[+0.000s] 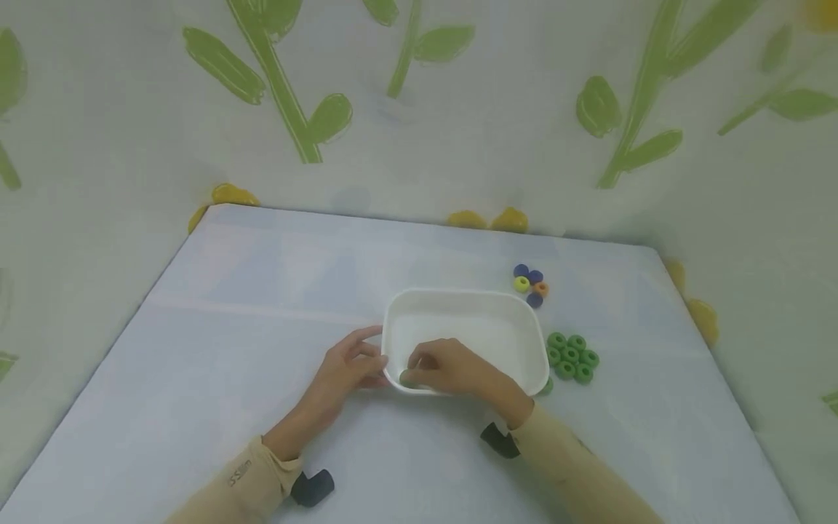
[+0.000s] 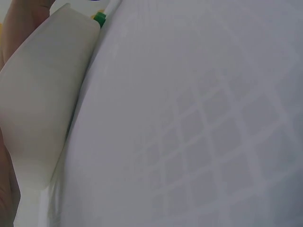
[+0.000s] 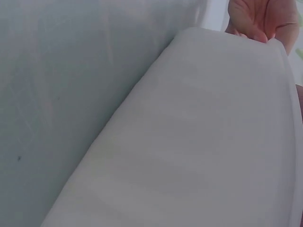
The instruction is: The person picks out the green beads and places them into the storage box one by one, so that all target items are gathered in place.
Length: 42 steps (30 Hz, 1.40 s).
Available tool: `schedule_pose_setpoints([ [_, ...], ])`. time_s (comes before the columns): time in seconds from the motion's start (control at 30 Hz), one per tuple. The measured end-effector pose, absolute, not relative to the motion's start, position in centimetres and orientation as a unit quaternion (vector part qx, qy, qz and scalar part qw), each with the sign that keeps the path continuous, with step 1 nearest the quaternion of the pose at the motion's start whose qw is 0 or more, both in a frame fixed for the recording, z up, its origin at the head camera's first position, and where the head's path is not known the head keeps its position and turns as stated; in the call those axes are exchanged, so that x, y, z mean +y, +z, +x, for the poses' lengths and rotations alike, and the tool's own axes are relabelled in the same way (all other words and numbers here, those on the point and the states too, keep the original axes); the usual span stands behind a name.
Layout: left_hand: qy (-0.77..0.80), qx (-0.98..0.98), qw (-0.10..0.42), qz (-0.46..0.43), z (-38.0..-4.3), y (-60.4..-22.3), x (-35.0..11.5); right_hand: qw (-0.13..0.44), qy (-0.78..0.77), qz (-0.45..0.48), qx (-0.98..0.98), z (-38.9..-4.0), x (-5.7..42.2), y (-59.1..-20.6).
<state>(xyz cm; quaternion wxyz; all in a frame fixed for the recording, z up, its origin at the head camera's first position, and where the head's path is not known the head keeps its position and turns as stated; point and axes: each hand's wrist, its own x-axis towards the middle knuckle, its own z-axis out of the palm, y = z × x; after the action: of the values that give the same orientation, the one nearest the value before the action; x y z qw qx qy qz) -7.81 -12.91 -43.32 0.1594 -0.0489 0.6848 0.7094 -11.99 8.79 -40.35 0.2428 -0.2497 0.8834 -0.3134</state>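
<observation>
A white rectangular tray [image 1: 487, 327] stands on the table in the head view. At its left end, my left hand [image 1: 347, 367] holds the rim with the thumb, the other fingers bent along the outer wall. My right hand [image 1: 448, 367] reaches over the near side into the tray, thumb and forefinger pinching a green bead [image 1: 407, 378] in the near-left corner; the fingers partly cover it. The left wrist view has the outer wall of the tray [image 2: 47, 94]. In the right wrist view, the left hand [image 3: 262, 19] appears at the tray's far end.
Several green ring-shaped beads [image 1: 570, 354] lie in a cluster right of the tray, one partly hidden by its rim. Behind them is a small group of blue beads [image 1: 535, 300], a yellow bead [image 1: 521, 284] and an orange bead [image 1: 540, 289]. A leaf-patterned wall [image 1: 497, 145] rises behind the table.
</observation>
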Motion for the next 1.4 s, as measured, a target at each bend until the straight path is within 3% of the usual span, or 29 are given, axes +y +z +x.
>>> schedule_pose_setpoints([
  [0.53,0.708,0.687,0.154,-0.046,-7.3,-42.9,-13.0,0.215,-0.308,-0.260,0.889,-11.9,8.8,-40.4],
  [1.0,0.701,0.693,0.159,-0.052,-7.4,-42.4,-13.4,0.021,-0.401,-0.117,0.908,-8.6,17.1,-37.6],
  [1.23,0.700,0.695,0.157,-0.050,-7.6,-42.4,-13.6,-0.022,-0.381,-0.014,0.924,-6.9,21.6,-37.8],
  [1.4,0.698,0.697,0.158,-0.051,-7.6,-42.5,-13.6,-0.055,-0.364,-0.003,0.930,-6.4,24.3,-38.5],
])
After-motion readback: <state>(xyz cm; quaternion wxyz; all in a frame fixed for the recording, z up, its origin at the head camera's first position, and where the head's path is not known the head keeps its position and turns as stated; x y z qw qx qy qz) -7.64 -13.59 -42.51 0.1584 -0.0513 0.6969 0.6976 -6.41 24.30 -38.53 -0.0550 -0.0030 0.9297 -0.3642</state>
